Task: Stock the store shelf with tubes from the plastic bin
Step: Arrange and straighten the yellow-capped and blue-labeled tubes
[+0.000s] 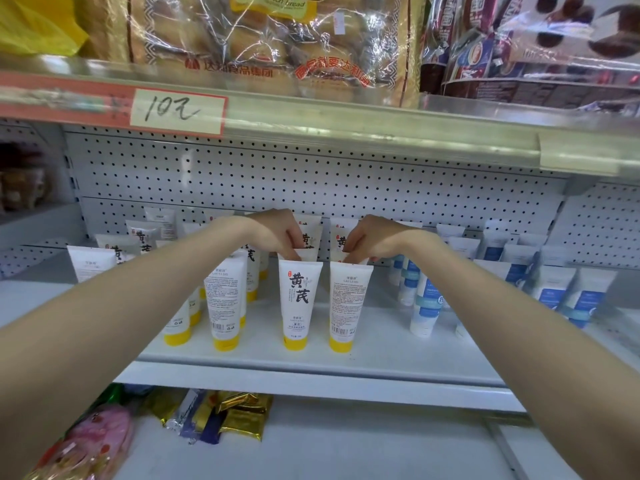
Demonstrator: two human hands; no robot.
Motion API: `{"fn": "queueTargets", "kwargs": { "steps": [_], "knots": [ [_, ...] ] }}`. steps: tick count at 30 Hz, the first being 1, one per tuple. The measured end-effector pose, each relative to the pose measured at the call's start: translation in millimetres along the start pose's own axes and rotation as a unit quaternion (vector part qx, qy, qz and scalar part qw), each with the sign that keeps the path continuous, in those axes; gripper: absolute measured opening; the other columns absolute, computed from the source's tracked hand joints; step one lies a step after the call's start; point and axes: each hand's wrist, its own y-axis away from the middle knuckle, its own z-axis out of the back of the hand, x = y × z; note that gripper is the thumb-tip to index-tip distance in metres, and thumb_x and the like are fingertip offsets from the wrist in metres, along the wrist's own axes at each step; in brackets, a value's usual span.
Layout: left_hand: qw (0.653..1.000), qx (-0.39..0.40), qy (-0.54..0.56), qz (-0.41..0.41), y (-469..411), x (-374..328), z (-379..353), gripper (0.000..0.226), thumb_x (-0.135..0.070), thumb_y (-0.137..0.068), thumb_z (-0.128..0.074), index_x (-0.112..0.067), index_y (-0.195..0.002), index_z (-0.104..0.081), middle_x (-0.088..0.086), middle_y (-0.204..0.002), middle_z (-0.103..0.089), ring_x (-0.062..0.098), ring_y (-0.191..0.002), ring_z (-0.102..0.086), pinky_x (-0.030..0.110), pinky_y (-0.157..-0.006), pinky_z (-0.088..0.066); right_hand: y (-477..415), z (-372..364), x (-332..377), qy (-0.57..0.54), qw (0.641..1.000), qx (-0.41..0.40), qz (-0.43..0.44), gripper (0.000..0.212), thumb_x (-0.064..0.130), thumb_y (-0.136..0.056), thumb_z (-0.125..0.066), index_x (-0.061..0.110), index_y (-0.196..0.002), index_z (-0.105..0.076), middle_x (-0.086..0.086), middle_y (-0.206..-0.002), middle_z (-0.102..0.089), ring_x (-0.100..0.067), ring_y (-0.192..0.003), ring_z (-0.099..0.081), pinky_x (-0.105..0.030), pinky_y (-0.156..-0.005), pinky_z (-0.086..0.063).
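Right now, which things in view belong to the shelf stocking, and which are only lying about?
Job: left hand pinching the top of the front-label tube; right hand pinching the back-label tube; other yellow-capped tubes; middle shelf.
Lying about: bread bags above; price tag; blue tubes; foil packets below.

The pale grey metal shelf [381, 344] carries white plastic tubes with yellow caps [300, 299], standing cap-down in rows from its left part to the middle, the foremost near the front edge. Toward its right end stand white plastic tubes with blue bands [427, 306], reaching back to the perforated rear panel [311, 174].
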Motion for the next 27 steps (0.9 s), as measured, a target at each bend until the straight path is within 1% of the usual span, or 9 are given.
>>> {"fn": "queueTargets", "kwargs": {
  "steps": [2, 4, 6, 9, 13, 16, 18, 24, 27],
  "knots": [
    [1.0, -0.004, -0.013, -0.001, -2.2, 1.0, -3.2, 0.022, -0.026, -0.079, -0.072, -0.01, -0.094, -0.071, 0.007, -0.095, -0.067, 0.017, -0.08, -0.055, 0.024, -0.069, -0.043, -0.1, -1.0, -0.4, 0.005, 1.0, 0.008, 0.001, 0.028, 0.024, -0.079, -0.072, 0.014, -0.105, -0.069, 0.006, -0.094, -0.063, -0.017, -0.093, -0.061, -0.027, -0.081, -0.055],
    [1.0, -0.012, -0.015, -0.003, -5.1, 1.4, -5.1, 0.022, -0.025, -0.079, -0.072, -0.01, -0.095, -0.071, 0.009, -0.099, -0.069, 0.018, -0.083, -0.057, 0.026, -0.072, -0.045, -1.0, -1.6, -1.3, 0.013, 1.0, 0.011, 0.003, 0.008, 0.022, -0.078, -0.072, 0.017, -0.084, -0.069, 0.008, -0.075, -0.059, -0.017, -0.08, -0.058, -0.027, -0.072, -0.054],
    [1.0, -0.017, -0.007, -0.002, -7.1, 1.8, -5.6, 0.024, -0.026, -0.077, -0.073, -0.008, -0.094, -0.071, 0.009, -0.094, -0.069, 0.019, -0.081, -0.057, 0.028, -0.072, -0.046, -3.1, -1.6, -2.9, 0.023, 1.0, 0.003, 0.003, 0.01, 0.021, -0.077, -0.073, 0.016, -0.071, -0.066, 0.005, -0.066, -0.055, -0.016, -0.069, -0.054, -0.03, -0.065, -0.051],
    [1.0, -0.019, 0.007, -0.004, -9.9, 3.5, -5.9, 0.029, -0.026, -0.076, -0.074, -0.003, -0.094, -0.07, 0.008, -0.083, -0.064, 0.019, -0.073, -0.054, 0.028, -0.068, -0.046, -5.7, -1.6, -5.5, 0.031, 0.999, -0.015, 0.004, 0.025, 0.023, -0.075, -0.074, 0.019, -0.057, -0.057, 0.005, -0.057, -0.044, -0.013, -0.059, -0.04, -0.025, -0.057, -0.034],
    [0.999, -0.038, 0.006, -0.012, -13.0, 1.4, -6.5, 0.022, -0.021, -0.078, -0.073, -0.006, -0.094, -0.072, 0.006, -0.088, -0.069, 0.017, -0.076, -0.059, 0.032, -0.074, -0.053, -12.5, -2.5, -10.4, 0.033, 0.999, -0.028, 0.001, 0.025, 0.026, -0.073, -0.076, 0.004, -0.08, -0.066, -0.008, -0.068, -0.055, -0.014, -0.071, -0.05, -0.024, -0.068, -0.039],
    [0.999, -0.048, -0.005, -0.015, -17.9, 1.7, -6.8, 0.011, -0.019, -0.08, -0.071, -0.009, -0.085, -0.071, -0.003, -0.072, -0.062, 0.011, -0.065, -0.053, 0.023, -0.061, -0.045, -17.1, -2.3, -12.0, 0.034, 0.999, -0.03, 0.007, 0.011, 0.022, -0.074, -0.076, 0.02, -0.081, -0.068, 0.006, -0.075, -0.063, -0.015, -0.081, -0.058, -0.026, -0.074, -0.045],
    [0.998, -0.05, -0.013, -0.019, -22.3, 2.7, -6.9, 0.006, -0.019, -0.08, -0.071, -0.013, -0.079, -0.07, -0.006, -0.064, -0.055, 0.011, -0.061, -0.047, 0.02, -0.054, -0.035, -19.1, -1.2, -14.3, 0.029, 0.999, -0.033, 0.012, 0.009, 0.019, -0.076, -0.075, 0.023, -0.081, -0.069, 0.007, -0.075, -0.064, -0.015, -0.082, -0.058, -0.025, -0.074, -0.043],
    [0.999, -0.046, 0.004, -0.021, -36.0, 11.1, -5.3, 0.012, -0.018, -0.08, -0.07, -0.008, -0.087, -0.073, 0.01, -0.09, -0.07, 0.021, -0.082, -0.061, 0.029, -0.072, -0.045, -24.6, 0.4, -16.9, 0.007, 0.999, -0.036, 0.02, 0.023, 0.017, -0.078, -0.073, 0.011, -0.1, -0.073, 0.0, -0.089, -0.067, -0.014, -0.087, -0.058, -0.024, -0.077, -0.042],
    [0.999, -0.042, 0.006, -0.026, -40.7, 12.8, -4.7, 0.009, -0.018, -0.081, -0.069, -0.012, -0.086, -0.073, 0.002, -0.084, -0.07, 0.022, -0.086, -0.063, 0.03, -0.073, -0.047, -27.2, 0.8, -17.8, 0.001, 0.999, -0.039, 0.024, 0.024, 0.016, -0.079, -0.071, 0.011, -0.103, -0.072, 0.001, -0.087, -0.066, -0.014, -0.086, -0.058, -0.02, -0.072, -0.044]
  ]
}}
